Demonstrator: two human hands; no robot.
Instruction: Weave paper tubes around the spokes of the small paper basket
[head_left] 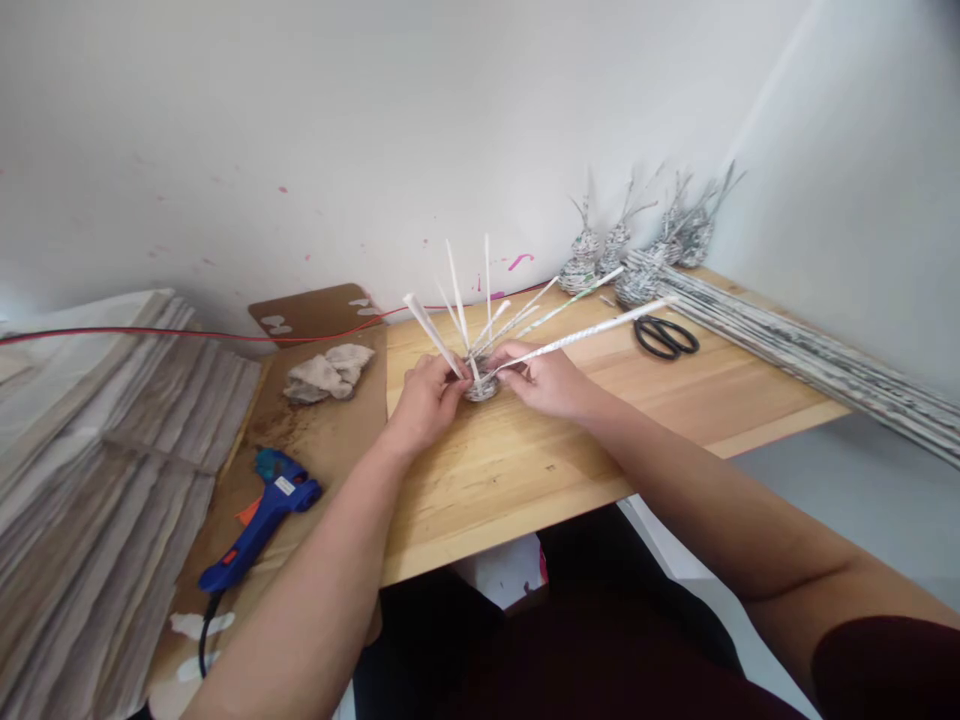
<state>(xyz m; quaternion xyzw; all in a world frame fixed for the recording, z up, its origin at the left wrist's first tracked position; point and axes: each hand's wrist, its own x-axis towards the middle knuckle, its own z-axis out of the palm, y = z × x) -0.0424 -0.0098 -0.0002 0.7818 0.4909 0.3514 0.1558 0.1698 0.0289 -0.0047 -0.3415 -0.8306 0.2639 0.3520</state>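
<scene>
A small round woven paper base (pixel 481 390) stands on the wooden table between my hands, with several white rolled paper tubes sticking up and out of it. My left hand (pixel 431 398) is closed on its left side, thumb and fingers gripping the weave beside an upright tube. On the other side, my right hand (pixel 546 382) pinches a long rolled paper tube (pixel 592 330) where it meets the weave; the tube's free end slants up to the right. My fingers partly cover the rim of the base.
Black-handled scissors (pixel 666 337) lie to the right, near a bundle of long newspaper tubes (pixel 780 345). Several woven gourd-shaped pieces (pixel 581 265) stand against the wall. Leftward are a blue glue gun (pixel 262 520), a crumpled cloth (pixel 330 373) and a tall paper stack (pixel 142 470). A red-black cable (pixel 187 333) crosses behind.
</scene>
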